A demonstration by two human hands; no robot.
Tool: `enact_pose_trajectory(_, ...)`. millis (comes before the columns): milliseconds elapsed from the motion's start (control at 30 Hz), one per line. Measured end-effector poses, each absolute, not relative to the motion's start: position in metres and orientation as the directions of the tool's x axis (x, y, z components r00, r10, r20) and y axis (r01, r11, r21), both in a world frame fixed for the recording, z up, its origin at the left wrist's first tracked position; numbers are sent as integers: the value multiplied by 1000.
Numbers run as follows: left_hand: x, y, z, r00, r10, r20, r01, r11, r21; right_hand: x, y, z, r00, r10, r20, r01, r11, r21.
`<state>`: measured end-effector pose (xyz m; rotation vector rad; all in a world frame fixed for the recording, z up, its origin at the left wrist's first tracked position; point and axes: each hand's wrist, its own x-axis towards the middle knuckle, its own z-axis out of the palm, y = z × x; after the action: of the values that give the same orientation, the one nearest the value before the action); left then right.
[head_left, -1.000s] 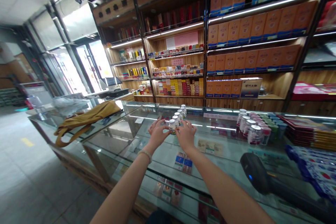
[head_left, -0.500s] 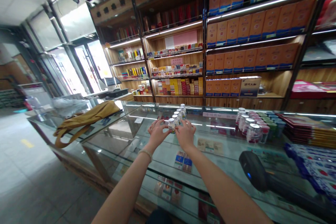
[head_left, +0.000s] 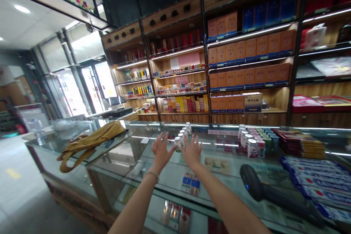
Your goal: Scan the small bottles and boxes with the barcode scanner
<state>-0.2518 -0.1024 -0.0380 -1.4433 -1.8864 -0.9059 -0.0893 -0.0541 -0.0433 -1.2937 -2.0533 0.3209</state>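
A row of several small white-capped jars [head_left: 178, 144] runs away from me across the glass counter [head_left: 161, 168]. On the left side of the nearest jar is my left hand [head_left: 161, 150], fingers spread and raised, its thumb close to the jar. My right hand [head_left: 192, 151] is on the other side, fingers apart and stretched forward, the index finger and thumb beside the row. Neither hand is closed on anything. Whether a fingertip still touches the nearest jar, I cannot tell. A bracelet circles my left wrist.
A black barcode scanner [head_left: 263, 186] lies at the right, beside blue-and-white packets [head_left: 315, 179]. More capped jars [head_left: 252, 147], colourful small containers [head_left: 270, 139] and stacked red-and-gold boxes [head_left: 298, 142] stand behind. A mustard bag [head_left: 93, 140] lies on the left. Stocked shelves line the back.
My fingers have come away from the nearest jar and spread apart; before, both hands pinched around it. The camera view has tilted up and shifted slightly right.
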Motion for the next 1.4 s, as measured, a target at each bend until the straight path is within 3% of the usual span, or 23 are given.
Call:
enact_pose_trajectory(200, -224, -97, 2, -220, 483, 848, 976, 119, 185, -65, -58, -6, -280, 856, 434, 663, 499, -557)
enact_pose_trajectory(433, -163, -81, 30, -165, 430, 887, 980, -33, 198, -6, -52, 30, -300, 788, 537, 703, 563, -433)
enact_pose_trajectory(833, -81, -44, 30, -171, 445, 879, 952, -154, 263, 94, -19, 43, -315, 799, 512, 769, 531, -356)
enact_pose_trajectory(1167, -24, -17, 20, -170, 495, 852, 924, -220, 312, 178, 8, 34, -216, 830, 514, 853, 416, -314)
enact_pose_trajectory(1400, 4, 3, 15, -154, 524, 838, 907, -262, 331, 210, 25, 27, -203, 809, 552, 902, 374, -216)
